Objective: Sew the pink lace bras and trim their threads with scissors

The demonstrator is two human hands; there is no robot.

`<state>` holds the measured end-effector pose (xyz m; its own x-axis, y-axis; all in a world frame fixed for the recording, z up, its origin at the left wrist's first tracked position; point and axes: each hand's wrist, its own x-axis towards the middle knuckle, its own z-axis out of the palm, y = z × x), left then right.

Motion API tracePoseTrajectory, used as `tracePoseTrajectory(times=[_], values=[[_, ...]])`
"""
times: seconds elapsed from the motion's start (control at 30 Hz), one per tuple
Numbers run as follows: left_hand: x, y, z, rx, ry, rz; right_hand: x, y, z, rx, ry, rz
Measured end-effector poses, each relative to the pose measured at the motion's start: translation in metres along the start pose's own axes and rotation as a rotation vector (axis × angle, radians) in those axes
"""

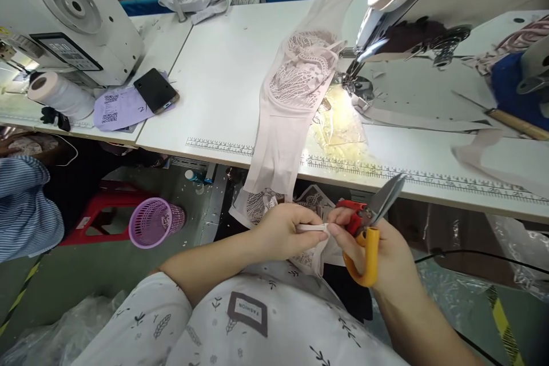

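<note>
My left hand (285,231) is closed, pinching a narrow pale band (312,228) of a lace bra between thumb and fingers. Just beside it, my right hand (388,257) is closed around scissors (368,234) with one red and one orange handle. Their blades point up and away, slightly parted, and touch no fabric. The right thumb and fingertip also pinch the end of the band. Below my hands a lace bra (315,257) hangs over my lap, partly hidden. Another pale pink lace bra (295,74) lies across the table and hangs over its front edge.
The white table (214,80) has a printed ruler along its front edge. A sewing machine (364,40) stands at right, another (72,17) at left. A phone (155,90), thread cone (60,94) and bag of small parts (341,123) lie there. A purple basket (150,223) stands below.
</note>
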<state>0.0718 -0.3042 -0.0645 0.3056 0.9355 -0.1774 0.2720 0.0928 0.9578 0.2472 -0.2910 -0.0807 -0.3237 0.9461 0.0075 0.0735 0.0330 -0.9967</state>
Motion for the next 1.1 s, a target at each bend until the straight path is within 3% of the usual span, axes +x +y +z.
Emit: tracePoseTrajectory(times=[0.07, 0.23, 0.33, 0.63, 1.1], values=[[0.001, 0.002, -0.001, -0.125, -0.042, -0.114, -0.001, 0.003, -0.008, -0.030, -0.100, 0.015], [0.006, 0.010, -0.010, -0.260, -0.098, -0.257, -0.008, 0.007, -0.036, -0.286, -0.546, 0.028], [0.010, 0.011, -0.014, -0.253, -0.111, -0.311, -0.016, 0.010, -0.045, -0.396, -0.676, 0.018], [0.017, 0.006, -0.018, -0.215, -0.155, -0.402, -0.023, 0.015, -0.049, -0.729, -0.649, 0.072], [0.022, 0.003, -0.021, -0.341, -0.194, -0.466, -0.031, 0.027, -0.042, -0.702, -0.493, 0.063]])
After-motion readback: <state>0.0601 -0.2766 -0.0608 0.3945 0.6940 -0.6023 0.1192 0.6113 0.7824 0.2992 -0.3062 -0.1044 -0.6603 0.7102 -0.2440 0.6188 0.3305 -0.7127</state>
